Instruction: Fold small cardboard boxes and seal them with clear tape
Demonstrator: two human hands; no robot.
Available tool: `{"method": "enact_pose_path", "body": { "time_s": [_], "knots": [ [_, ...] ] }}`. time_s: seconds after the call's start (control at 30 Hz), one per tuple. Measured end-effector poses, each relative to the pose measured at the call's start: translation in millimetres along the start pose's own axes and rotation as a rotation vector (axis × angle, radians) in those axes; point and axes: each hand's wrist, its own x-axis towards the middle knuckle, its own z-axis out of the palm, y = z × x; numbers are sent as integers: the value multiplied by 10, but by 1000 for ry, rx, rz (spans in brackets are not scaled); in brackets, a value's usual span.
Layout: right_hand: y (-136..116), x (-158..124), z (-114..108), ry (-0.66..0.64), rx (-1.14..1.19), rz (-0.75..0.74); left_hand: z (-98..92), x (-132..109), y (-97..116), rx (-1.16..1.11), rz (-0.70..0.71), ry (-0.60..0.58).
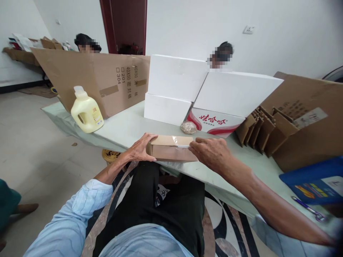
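A small brown cardboard box (171, 152) rests at the near edge of the table in front of me. Its top flap bears a short piece of clear tape, and a thin white strip shows along the top edge near the right end. My left hand (142, 148) grips the box's left end, thumb on the near side and fingers over the top. At the right end, my right hand (210, 150) has its fingers curled against the upper corner. Whether those fingers also pinch the white strip is hidden. Just beyond the box lies a roll of clear tape (188, 127).
White boxes (174, 78) are stacked behind, above a red-and-white carton (214, 121). A yellow detergent bottle (87, 112) stands left by a large cardboard sheet (107, 78). Folded cardboard pieces (264, 128), a blue container (313, 180) and a purple-handled tool (308, 207) are right. Two people sit beyond.
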Motion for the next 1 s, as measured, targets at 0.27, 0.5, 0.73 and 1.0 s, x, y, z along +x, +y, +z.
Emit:
{"method": "enact_pose_path", "body": {
  "time_s": [0.27,0.5,0.73,1.0],
  "knots": [
    [514,-346,-98,33,135,31,-46,-9,19,3,-44,-4],
    [1121,-1066,1430,349,435,490,-39,-39,18,-18,-49,1],
    [889,-1058,2113,452,381,481,-62,-57,79,-6,-61,-22],
    [277,-29,825,619,377,-158,-93,-57,114,9,-58,-53]
  ]
}}
